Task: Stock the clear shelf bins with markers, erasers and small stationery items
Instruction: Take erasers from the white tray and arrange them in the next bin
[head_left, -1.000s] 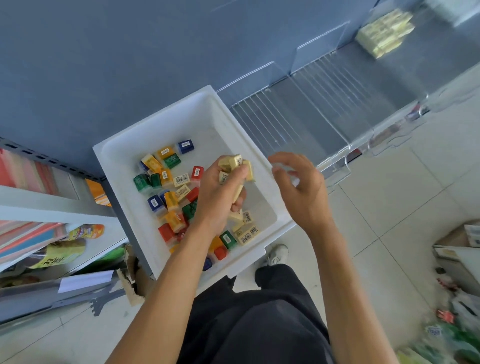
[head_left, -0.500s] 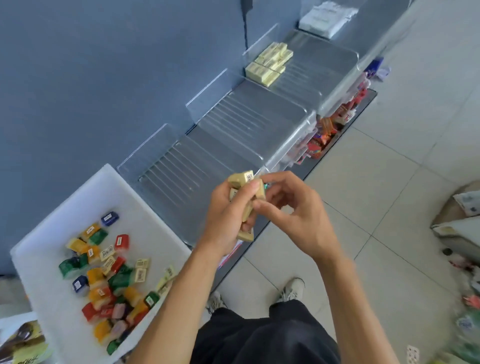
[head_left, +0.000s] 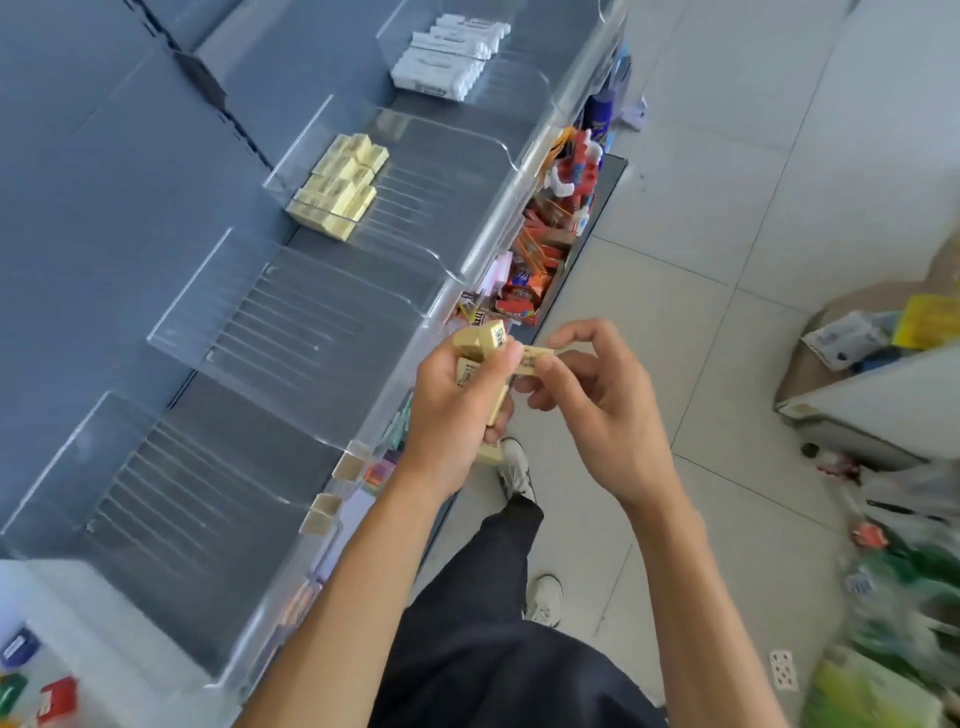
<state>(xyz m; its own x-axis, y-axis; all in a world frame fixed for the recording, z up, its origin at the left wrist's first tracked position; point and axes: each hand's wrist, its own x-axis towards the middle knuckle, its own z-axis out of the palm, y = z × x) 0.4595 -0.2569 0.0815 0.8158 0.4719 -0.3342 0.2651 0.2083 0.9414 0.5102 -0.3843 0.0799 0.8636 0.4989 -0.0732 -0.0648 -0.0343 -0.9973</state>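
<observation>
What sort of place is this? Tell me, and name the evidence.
Probably a stationery shop aisle: a row of clear acrylic shelf bins, one holding stacked pale yellow block erasers, another white cylindrical markers, and colourful packaged goods crammed underneath.

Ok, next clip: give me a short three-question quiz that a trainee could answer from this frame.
1. True or false: the left hand grips several pale yellow rectangular erasers.
2. The stack of yellow erasers lies in which clear plastic bin, counting from the person? A first, B third, C fourth.
3. Fill in: the right hand pinches ___ pale yellow eraser.
Key: 1 true; 2 B; 3 one.
</observation>
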